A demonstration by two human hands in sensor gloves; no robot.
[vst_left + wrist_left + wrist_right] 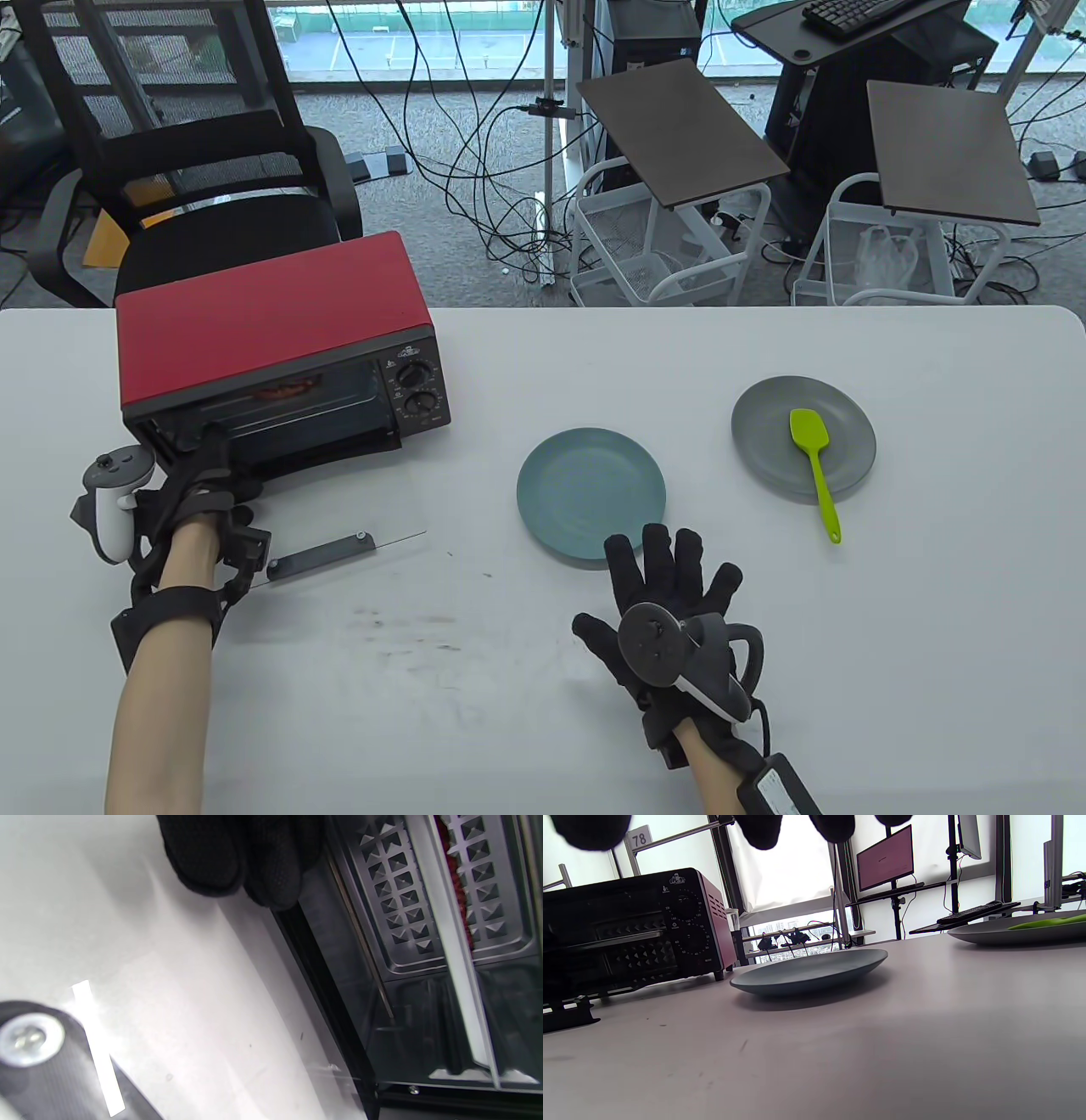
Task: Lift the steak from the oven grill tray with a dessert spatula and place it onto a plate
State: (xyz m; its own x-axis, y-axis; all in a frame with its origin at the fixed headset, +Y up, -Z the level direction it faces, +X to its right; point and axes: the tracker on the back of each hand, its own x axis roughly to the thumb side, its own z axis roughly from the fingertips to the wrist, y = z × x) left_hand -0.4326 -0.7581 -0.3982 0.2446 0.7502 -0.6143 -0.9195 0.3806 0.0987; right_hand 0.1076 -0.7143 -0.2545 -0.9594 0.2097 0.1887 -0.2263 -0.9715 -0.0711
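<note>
Your left hand [199,497] is at the open front of the toaster oven [280,352], fingers reaching up to the lower edge of the opening; whether they grip anything there cannot be told. The glass door [339,531] lies folded down flat on the tabletop [933,637], just to the right of that hand. The left wrist view shows the studded grill tray [398,895] inside the oven, ahead of the fingertips [271,878], with the steak [456,882] visible only as a thin red strip on it.

Your right hand [679,603] rests flat on the tabletop, fingers straight and spread, holding nothing. Its fingertips lie at the near rim of the blue plate [591,492], which is bare.

The green spatula [814,467] lies ahead and to the right of your right hand, on the grey plate [764,424]. Its blade points away from you and its handle runs toward you, overhanging the near rim. The right hand is clearly the nearer one. The likely next pick is the handle end, taken with the right hand, while the left deals with the tray.
</note>
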